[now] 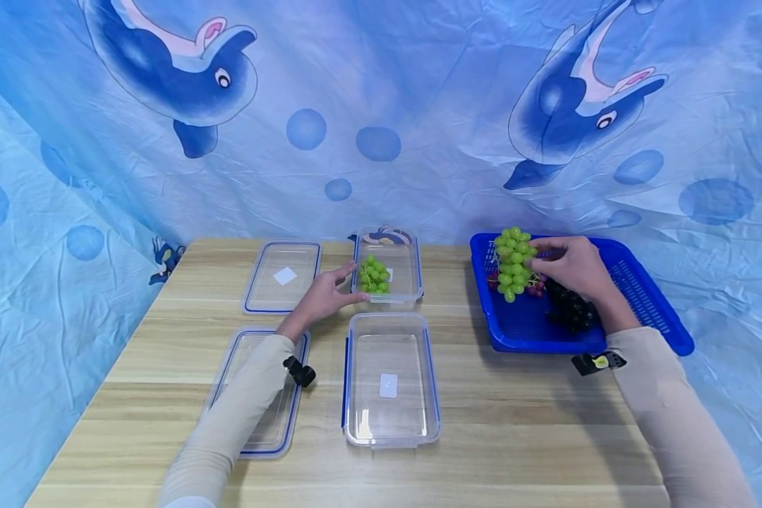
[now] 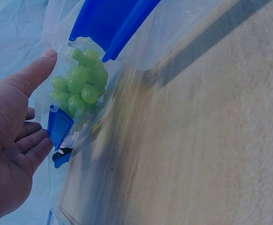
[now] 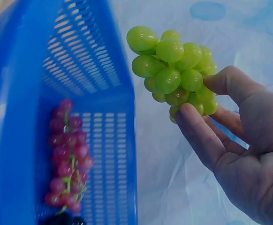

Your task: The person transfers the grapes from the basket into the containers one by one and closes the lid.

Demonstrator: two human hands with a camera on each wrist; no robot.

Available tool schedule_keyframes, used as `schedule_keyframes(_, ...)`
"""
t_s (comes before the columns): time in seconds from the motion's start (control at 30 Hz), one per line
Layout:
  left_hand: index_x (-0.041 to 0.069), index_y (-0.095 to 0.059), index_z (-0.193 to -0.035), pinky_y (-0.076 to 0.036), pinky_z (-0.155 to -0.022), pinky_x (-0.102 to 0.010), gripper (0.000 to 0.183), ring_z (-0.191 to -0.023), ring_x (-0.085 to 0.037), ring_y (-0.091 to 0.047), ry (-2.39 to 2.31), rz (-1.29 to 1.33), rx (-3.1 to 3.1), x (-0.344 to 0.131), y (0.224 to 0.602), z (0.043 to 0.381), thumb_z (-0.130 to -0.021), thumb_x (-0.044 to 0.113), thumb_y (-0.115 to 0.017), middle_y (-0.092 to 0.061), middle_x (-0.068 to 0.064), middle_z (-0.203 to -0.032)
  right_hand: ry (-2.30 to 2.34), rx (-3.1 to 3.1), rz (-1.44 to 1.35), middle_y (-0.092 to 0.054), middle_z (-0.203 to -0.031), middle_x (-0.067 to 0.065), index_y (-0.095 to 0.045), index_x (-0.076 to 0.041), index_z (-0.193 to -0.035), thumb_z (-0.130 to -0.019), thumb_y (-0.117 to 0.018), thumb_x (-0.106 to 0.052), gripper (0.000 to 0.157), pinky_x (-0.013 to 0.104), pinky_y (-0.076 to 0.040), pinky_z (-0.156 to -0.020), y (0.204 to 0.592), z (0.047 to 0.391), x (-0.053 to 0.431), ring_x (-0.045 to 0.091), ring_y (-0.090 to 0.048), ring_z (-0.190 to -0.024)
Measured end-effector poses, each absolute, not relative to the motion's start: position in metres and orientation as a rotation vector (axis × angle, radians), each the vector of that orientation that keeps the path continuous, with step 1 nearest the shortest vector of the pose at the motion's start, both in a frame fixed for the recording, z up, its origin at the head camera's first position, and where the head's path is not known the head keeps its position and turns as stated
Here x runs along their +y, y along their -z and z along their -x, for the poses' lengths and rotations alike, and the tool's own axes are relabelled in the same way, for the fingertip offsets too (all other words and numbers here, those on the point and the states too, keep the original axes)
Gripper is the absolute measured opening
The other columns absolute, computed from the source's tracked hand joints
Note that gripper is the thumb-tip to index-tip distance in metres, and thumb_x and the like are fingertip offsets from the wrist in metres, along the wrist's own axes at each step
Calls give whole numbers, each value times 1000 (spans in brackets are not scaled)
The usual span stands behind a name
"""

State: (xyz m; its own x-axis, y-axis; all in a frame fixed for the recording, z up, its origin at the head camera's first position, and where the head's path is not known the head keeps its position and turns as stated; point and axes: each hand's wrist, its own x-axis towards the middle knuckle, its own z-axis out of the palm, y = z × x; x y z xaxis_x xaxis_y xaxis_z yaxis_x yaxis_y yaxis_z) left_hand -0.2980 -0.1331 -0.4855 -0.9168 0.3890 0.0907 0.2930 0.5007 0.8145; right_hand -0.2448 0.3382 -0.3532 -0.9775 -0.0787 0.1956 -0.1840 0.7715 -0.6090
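Above the blue basket (image 1: 648, 296), my right hand (image 1: 571, 264) pinches a bunch of green grapes (image 3: 174, 70) between thumb and fingers. Inside the basket lie a bunch of red grapes (image 3: 68, 159) and a bunch of black grapes (image 1: 571, 308). My left hand (image 1: 324, 295) is at the left side of the far clear container (image 1: 403, 247), thumb and fingers spread along its edge without curling round it. Another bunch of green grapes (image 2: 82, 82) sits in that container, toward its left side.
A second clear container (image 1: 390, 416) stands nearer on the wooden table (image 1: 495, 437). Two clear lids with blue seals lie to the left, a far lid (image 1: 286, 257) and a near lid (image 1: 273, 416) partly hidden by my left sleeve. A dolphin-print curtain (image 1: 419, 85) hangs behind.
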Motion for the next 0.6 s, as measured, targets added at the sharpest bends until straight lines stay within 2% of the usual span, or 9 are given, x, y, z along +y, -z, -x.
schedule_keyframes(0.2,7,-41,-156,-43,-114,-48,94,-143,-41,-43,-1395,-589,2625,-133,485,298,-84,52,-81,-32,-8,-165,-1113,-2741,-297,-74,-110,23,-75,-1,-118,-90,-80,-19,33,20,-53,-54,350,258,316,3,-66,-62)
schedule_keyframes(0.4,8,-41,-156,-44,-114,-47,95,-143,-40,-43,-1391,-580,2623,-134,486,299,-83,54,-81,-32,-8,-165,-1148,-2715,-351,-75,-110,22,-76,-1,-118,-89,-80,-18,34,17,-54,-60,347,273,290,3,-69,-71)
schedule_keyframes(0.47,8,-42,-156,-44,-114,-47,95,-143,-40,-43,-1393,-579,2625,-134,486,299,-83,55,-81,-33,-7,-165,-1164,-2712,-354,-75,-110,21,-76,-2,-118,-89,-79,-19,34,16,-55,-64,347,279,280,5,-71,-77)
schedule_keyframes(0.6,8,-42,-156,-44,-114,-47,95,-143,-40,-43,-1392,-578,2624,-134,485,299,-83,55,-80,-33,-7,-165,-1227,-2719,-336,-74,-112,21,-76,-2,-119,-89,-79,-19,34,17,-56,-68,347,289,259,20,-74,-90)
